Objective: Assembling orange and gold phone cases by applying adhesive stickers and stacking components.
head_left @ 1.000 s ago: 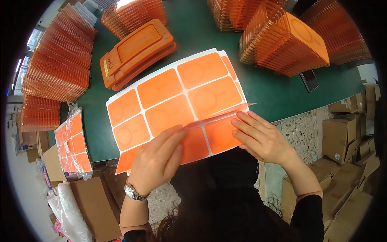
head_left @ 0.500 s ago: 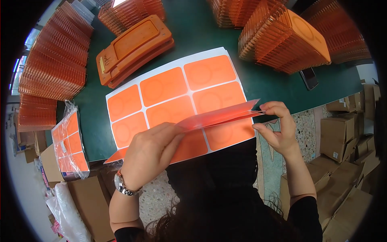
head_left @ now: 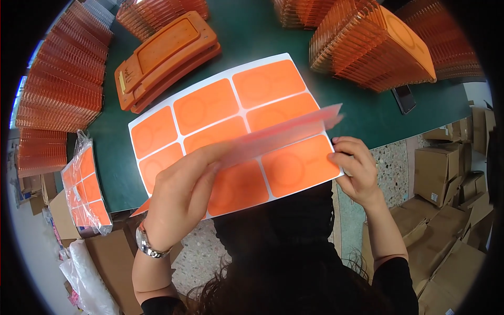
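Note:
A large white sheet (head_left: 242,111) printed with orange rounded rectangles, each with a faint circle, lies in front of me, reaching past the near table edge. My left hand (head_left: 184,184), with a wristwatch, is closed on a thin, translucent pinkish plastic piece (head_left: 294,130) held tilted above the sheet. Its far right end is blurred, and my fingers hide its left end. My right hand (head_left: 358,167) pinches the sheet's right edge near the front corner, thumb below and fingers on top.
Stacked orange trays (head_left: 168,55) sit behind the sheet. Tall stacks of clear orange-tinted plastic pieces stand at left (head_left: 63,79) and right (head_left: 362,50). A phone (head_left: 403,100) lies at the right edge. Bagged orange sheets (head_left: 86,184) are at left, cardboard boxes (head_left: 436,173) at right.
My right hand has let go of the plastic piece's right end and moved down to the sheet's edge. My left hand has tilted the piece up, uncovering more of the near-right orange rectangle.

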Tool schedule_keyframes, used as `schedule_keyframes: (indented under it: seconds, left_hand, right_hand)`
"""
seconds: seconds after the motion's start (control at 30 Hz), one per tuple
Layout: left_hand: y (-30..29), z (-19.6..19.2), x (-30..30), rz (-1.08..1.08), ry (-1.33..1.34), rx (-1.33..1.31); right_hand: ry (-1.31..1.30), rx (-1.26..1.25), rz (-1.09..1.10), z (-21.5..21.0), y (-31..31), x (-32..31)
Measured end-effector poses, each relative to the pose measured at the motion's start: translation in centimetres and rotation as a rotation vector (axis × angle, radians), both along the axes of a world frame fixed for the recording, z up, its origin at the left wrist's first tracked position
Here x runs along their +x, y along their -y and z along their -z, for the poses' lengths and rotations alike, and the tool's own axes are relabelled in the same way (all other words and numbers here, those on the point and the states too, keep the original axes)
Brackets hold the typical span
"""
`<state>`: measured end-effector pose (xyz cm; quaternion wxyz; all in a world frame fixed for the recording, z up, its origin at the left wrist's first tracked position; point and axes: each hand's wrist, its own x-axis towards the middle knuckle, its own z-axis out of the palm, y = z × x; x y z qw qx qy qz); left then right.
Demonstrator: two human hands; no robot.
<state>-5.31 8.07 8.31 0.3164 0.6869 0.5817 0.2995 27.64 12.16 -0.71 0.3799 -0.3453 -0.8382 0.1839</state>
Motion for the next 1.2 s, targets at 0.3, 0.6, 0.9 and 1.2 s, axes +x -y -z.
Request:
schedule_keyframes:
  seconds: [0.3, 0.6, 0.9, 1.2]
  left_hand:
    - [1.1, -0.1, 0.4, 0.324, -0.343, 0.022]
    - [0.2, 0.4, 0.3, 0.298, -0.37, 0.144]
    - [0.6, 0.7, 0.3, 0.35, -0.303, 0.19]
    - [0.8, 0.8, 0.6, 0.297, -0.411, 0.159]
  right_hand:
    - [0.062, -0.034, 0.016, -0.2, 0.2, -0.5]
    - [0.338, -0.032, -0.13, -1.4, 0.9, 0.2]
    - [0.26, 0.205, -0.145, -1.9, -0.5, -0.6]
    - [-0.107, 0.147, 0.031, -1.1, -1.7, -2.4]
